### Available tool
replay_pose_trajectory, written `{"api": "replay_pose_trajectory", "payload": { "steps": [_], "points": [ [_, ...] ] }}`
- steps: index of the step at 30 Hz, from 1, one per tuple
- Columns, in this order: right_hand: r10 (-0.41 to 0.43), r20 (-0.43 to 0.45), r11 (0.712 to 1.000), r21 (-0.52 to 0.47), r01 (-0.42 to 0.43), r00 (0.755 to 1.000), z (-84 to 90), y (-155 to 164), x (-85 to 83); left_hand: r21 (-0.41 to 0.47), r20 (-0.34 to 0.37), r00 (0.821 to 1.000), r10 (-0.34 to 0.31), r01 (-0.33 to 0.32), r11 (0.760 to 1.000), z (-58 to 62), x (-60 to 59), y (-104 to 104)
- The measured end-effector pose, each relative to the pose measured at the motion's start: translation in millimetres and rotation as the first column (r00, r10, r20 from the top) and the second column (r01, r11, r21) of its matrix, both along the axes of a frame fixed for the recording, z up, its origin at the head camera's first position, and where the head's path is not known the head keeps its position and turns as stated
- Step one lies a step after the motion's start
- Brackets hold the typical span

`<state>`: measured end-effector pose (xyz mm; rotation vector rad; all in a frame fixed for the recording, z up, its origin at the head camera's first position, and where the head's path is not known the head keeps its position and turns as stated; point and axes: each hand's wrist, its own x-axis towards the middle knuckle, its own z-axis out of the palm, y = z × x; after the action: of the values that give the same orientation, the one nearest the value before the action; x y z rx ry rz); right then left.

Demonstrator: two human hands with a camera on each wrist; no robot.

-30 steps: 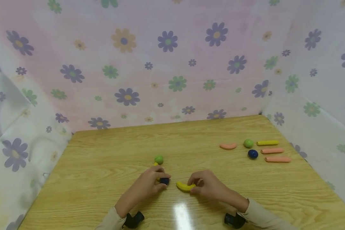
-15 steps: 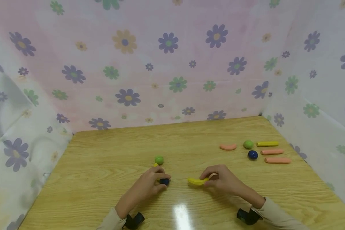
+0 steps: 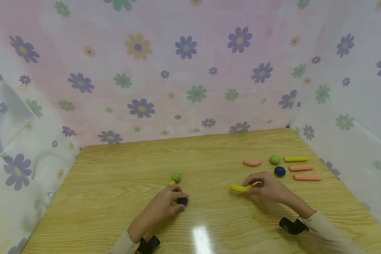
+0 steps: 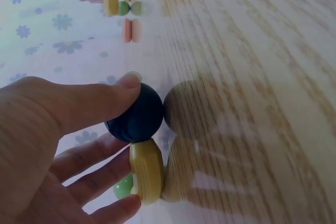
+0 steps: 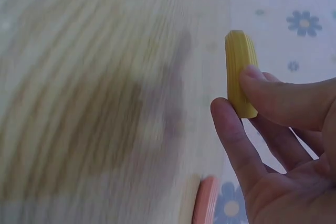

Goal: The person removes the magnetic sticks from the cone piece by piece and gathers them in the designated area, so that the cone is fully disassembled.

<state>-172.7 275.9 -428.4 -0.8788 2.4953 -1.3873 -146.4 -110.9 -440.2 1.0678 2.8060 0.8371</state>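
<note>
two hands: right hand (image 3: 266, 187) pinches yellow banana (image 3: 239, 187), left hand (image 3: 165, 206) grips dark ball (image 3: 182, 201).

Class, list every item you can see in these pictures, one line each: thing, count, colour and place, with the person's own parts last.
Curved banana-shaped toy piece: 1, yellow, pinched in the right hand, right of centre.
Small dark blue ball: 1, under the left hand's fingertips.
Green ball: 1, behind the left hand.
Short yellow piece: 1, between the left fingers, beside that blue ball.
Far-right group: pink sausage pieces, 3; straight yellow stick, 1; green ball, 1; dark blue ball, 1.
Wooden table: 1, light brown.
Flowered cloth: pink and white, behind and at both sides.
Left hand: 1.
Right hand: 1.
</note>
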Motion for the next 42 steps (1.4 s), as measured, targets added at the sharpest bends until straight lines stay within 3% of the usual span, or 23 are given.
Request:
{"api": "replay_pose_trajectory", "payload": {
  "steps": [7,16,20,26,42],
  "points": [
    [-0.047,0.006,0.998,0.041,0.047,0.999,-3.3,28,-17.2,0.004,-0.007,1.0,0.005,-0.005,1.0,-0.5,0.2,-1],
    [-0.06,0.041,0.995,0.085,0.056,0.997,6.9,46,-36.4,-0.009,0.006,1.0,0.02,-0.019,1.0,-1.2,2.2,-1],
    [-0.078,0.052,0.988,0.137,0.07,0.996,12.1,52,-42.8,-0.005,0.005,1.0,0.02,-0.02,1.0,-1.2,3.5,-1],
    [-0.112,0.002,0.964,0.242,0.108,0.994,17.3,57,-52.5,-0.003,0.005,1.0,0.017,-0.017,1.0,-1.8,3.2,-1],
    [-0.016,-0.05,0.932,0.362,0.033,0.999,15.2,54,-65.2,0.01,0.002,1.0,0.009,-0.009,1.0,-0.9,2.3,0]
  ]
}}
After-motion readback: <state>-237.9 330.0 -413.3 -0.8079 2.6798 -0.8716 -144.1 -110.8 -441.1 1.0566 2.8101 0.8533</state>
